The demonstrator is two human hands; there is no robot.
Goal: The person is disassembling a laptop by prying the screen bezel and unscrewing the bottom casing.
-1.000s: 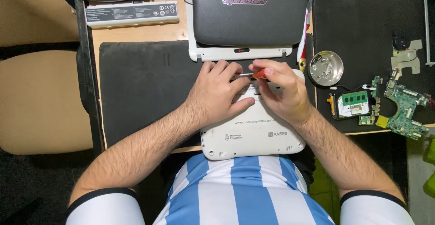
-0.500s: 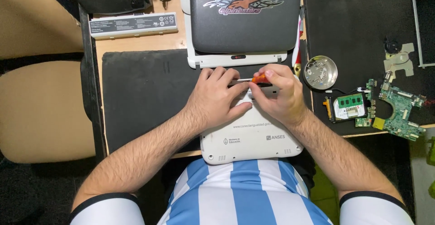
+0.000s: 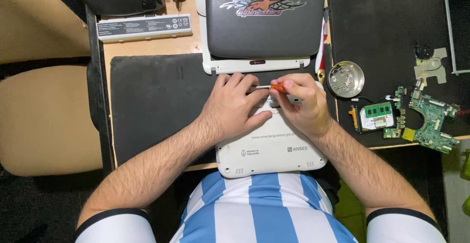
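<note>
Black mats cover your desk. Your right hand (image 3: 304, 107) pinches a small orange-handled screwdriver (image 3: 272, 87); your left hand (image 3: 234, 107) presses flat on the white laptop base (image 3: 271, 147) at the near edge. Its plastic shell is probably light, stiff and brittle: steady it by its sides.

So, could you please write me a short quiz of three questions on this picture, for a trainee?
1. True or false: the right hand holds a screwdriver with an orange handle.
2. What lies in the round metal dish right of the hands? A) screws B) coins C) nothing
3. Which thing does the left hand rest on?

Key
1. True.
2. A, it seems to hold small screws.
3. The white laptop lying upside down at the table edge, in front of a second laptop with a dark lid.
</note>
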